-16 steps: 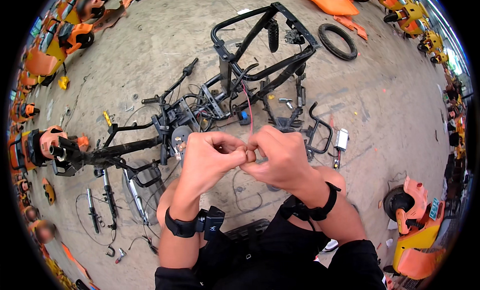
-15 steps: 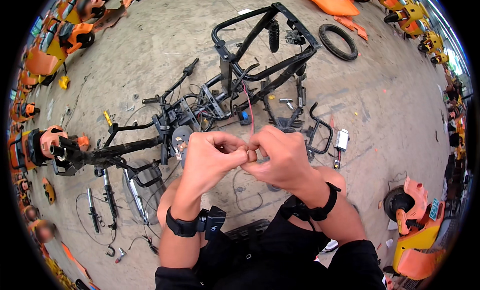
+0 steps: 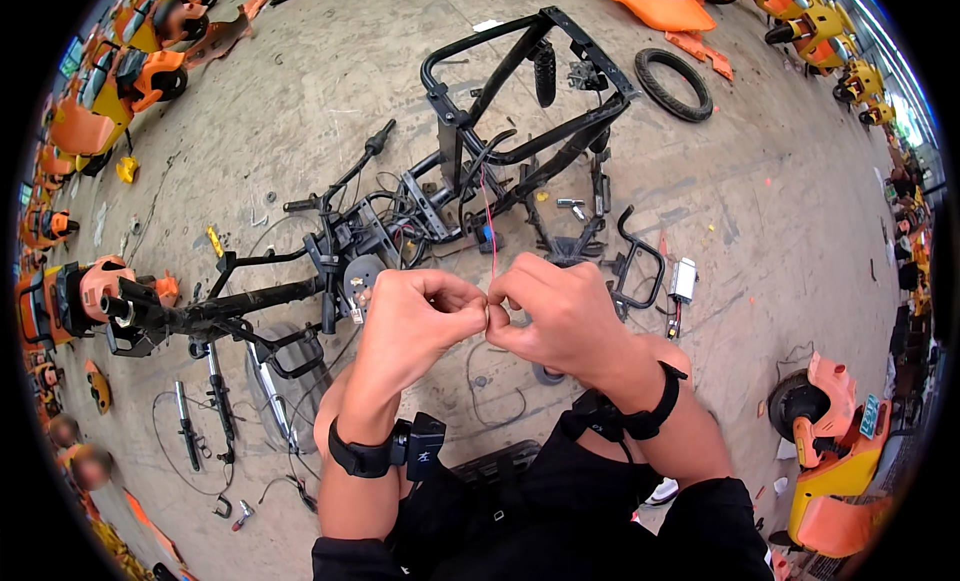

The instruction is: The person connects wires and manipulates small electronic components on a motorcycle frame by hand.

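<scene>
Both my hands meet in front of me, fingertips pinched close together. A thin red wire (image 3: 491, 231) runs from the black scooter frame (image 3: 455, 141) down to my fingers. My right hand (image 3: 555, 306) is closed in a pinch at the wire's near end. Beside it, my left hand (image 3: 415, 311) pinches with thumb and forefinger at the same spot; the wire's tip is hidden between the fingers. A blue connector (image 3: 488, 238) lies on the frame just behind the wire. The frame rests on the concrete floor beyond my hands.
A loose tyre (image 3: 676, 85) lies at the back right. A silver box with leads (image 3: 683, 279) is right of my hands. Shock absorbers (image 3: 218, 401) and cables lie at the left. Orange and yellow scooters (image 3: 838, 461) line both sides.
My fingertips have shifted slightly left, and my right fingers have curled tighter. The red wire now runs straighter, a little further left.
</scene>
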`<state>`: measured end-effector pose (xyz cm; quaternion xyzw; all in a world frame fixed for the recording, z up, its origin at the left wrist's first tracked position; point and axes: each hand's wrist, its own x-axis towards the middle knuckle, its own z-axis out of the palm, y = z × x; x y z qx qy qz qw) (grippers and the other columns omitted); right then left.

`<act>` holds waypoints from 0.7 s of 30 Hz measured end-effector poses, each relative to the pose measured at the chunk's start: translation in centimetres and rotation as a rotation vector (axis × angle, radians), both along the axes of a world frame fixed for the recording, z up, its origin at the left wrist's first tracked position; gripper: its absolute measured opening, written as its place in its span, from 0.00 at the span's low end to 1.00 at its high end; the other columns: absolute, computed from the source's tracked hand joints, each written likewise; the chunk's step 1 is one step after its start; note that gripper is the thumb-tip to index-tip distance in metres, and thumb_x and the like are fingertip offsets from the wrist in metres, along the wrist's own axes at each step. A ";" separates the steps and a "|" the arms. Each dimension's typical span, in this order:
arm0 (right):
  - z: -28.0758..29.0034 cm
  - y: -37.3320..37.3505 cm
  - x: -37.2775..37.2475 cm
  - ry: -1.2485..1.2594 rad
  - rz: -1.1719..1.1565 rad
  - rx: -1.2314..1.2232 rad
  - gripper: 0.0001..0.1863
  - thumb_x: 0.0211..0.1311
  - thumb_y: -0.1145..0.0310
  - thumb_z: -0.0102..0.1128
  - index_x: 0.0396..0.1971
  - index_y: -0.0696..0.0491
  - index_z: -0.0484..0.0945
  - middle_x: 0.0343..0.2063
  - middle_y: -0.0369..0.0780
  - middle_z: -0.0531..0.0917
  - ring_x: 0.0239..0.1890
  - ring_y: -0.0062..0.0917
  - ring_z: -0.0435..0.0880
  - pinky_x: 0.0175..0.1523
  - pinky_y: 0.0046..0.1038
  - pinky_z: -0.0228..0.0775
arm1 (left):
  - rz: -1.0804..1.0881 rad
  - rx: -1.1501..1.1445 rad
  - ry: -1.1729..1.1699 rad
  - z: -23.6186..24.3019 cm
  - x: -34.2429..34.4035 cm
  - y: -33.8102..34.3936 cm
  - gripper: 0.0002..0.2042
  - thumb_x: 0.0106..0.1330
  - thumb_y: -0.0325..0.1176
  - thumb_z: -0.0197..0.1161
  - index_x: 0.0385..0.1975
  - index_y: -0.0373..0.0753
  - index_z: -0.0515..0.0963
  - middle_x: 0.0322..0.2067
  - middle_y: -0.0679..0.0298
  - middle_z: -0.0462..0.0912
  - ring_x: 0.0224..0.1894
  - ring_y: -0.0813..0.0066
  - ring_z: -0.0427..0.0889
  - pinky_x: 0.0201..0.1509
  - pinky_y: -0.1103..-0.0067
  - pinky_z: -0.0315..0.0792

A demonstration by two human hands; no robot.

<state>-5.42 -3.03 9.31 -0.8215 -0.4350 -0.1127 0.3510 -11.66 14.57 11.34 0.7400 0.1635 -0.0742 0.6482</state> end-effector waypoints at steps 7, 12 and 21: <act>-0.1 0.2 0.0 -0.058 0.024 -0.025 0.11 0.36 0.73 0.70 0.22 0.49 0.77 0.20 0.32 0.74 0.15 0.26 0.73 0.19 0.26 0.63 | -0.026 -0.013 0.004 0.3 0.3 -0.1 0.07 0.52 0.25 0.68 0.27 0.27 0.84 0.20 0.65 0.83 0.23 0.88 0.76 0.26 0.86 0.70; -0.4 0.7 -0.5 -0.093 -0.043 0.184 0.11 0.36 0.77 0.70 0.24 0.50 0.79 0.21 0.34 0.77 0.14 0.24 0.72 0.19 0.24 0.63 | 0.022 -0.113 -0.013 0.3 0.4 -0.1 0.09 0.52 0.27 0.69 0.28 0.26 0.84 0.21 0.63 0.84 0.23 0.87 0.77 0.26 0.87 0.71; 1.1 1.6 -0.9 0.351 -0.107 0.350 0.07 0.42 0.77 0.68 0.24 0.52 0.81 0.23 0.36 0.81 0.19 0.25 0.79 0.22 0.24 0.68 | 0.101 -0.228 -0.051 -0.4 0.1 0.6 0.09 0.52 0.27 0.69 0.30 0.28 0.84 0.22 0.64 0.84 0.22 0.86 0.79 0.26 0.87 0.73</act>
